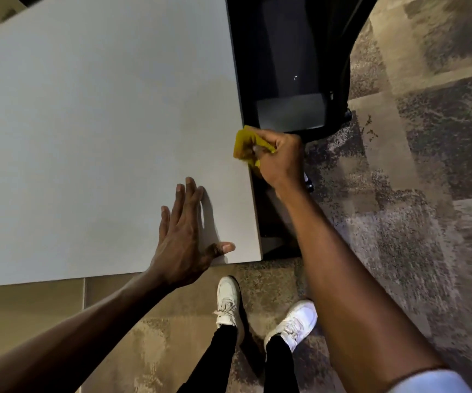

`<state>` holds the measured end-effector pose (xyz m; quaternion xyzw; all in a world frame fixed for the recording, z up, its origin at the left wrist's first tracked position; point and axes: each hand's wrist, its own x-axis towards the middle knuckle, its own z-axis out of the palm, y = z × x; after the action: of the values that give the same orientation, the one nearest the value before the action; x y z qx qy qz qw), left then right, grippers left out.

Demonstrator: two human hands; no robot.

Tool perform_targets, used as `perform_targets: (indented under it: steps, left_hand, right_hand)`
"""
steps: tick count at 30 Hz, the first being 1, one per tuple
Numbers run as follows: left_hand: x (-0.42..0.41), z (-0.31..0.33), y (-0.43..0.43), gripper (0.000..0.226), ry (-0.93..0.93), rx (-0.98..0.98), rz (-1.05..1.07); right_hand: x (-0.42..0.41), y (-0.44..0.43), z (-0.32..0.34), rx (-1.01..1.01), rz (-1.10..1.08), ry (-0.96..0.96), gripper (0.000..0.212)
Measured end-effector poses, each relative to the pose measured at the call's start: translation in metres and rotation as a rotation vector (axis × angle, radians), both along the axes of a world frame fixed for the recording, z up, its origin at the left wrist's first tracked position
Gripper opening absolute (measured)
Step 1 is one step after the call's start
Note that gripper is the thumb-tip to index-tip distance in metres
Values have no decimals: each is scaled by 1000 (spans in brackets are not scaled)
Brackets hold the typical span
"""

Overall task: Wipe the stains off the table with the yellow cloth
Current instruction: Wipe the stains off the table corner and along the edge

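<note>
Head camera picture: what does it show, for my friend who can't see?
A person's right hand grips a bunched yellow cloth at the edge of a white table, while the left hand rests flat near the corner.

- A pale grey table is standing on patterned carpet.
- The left hand is resting flat by its near right corner, fingers straight.
- The yellow cloth is sitting bunched at its right edge, the right hand gripping it.
</note>
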<state>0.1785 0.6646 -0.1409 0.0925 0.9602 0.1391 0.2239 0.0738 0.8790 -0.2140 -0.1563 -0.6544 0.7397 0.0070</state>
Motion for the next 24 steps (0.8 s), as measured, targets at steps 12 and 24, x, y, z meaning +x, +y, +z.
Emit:
perform_targets:
  steps: [12, 24]
  left_hand:
    - [1, -6, -4, 132, 37, 3, -7]
    - [0, -3, -3, 136, 13, 14, 8]
  right_hand:
    - [147, -2, 20, 171, -17, -16, 50]
    - [13, -4, 9, 70, 16, 46, 49]
